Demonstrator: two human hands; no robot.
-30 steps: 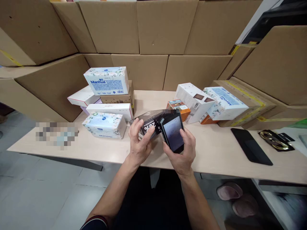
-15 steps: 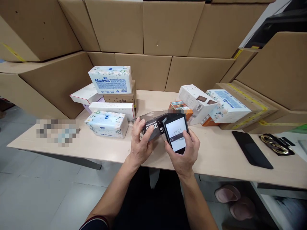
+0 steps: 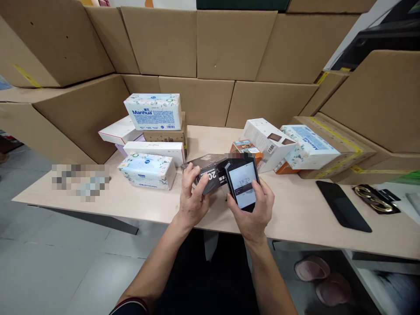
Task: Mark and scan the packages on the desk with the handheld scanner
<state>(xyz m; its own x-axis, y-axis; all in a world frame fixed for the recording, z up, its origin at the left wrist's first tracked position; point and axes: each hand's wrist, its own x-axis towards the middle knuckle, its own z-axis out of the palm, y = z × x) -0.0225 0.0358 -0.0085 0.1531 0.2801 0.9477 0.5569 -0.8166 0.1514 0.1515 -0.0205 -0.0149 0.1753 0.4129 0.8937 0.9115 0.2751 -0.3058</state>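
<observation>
My left hand (image 3: 193, 197) is closed around the near left end of a black box (image 3: 215, 168) with white print, held at a tilt above the table. My right hand (image 3: 254, 210) grips a black phone-like device (image 3: 243, 183), its lit screen reading 15:25. The right thumb lies along the device's lower left edge, and a finger rests on the right side of the screen. The device's upper left edge overlaps the right end of the box; whether they touch, I cannot tell. An orange box (image 3: 247, 148) lies just behind the device.
On the left stand tissue packs (image 3: 147, 170), flat white boxes (image 3: 157, 150) and a brown carton (image 3: 167, 136). Rightward are a white box (image 3: 267, 142), another tissue pack (image 3: 310, 146), a black slab (image 3: 343, 205) and gold rings (image 3: 374, 199). Cardboard boxes (image 3: 193, 100) wall the table's back.
The camera view has shifted slightly, so the surroundings sit a little lower. Both hands keep their hold on the black box and the device, almost unmoved.
</observation>
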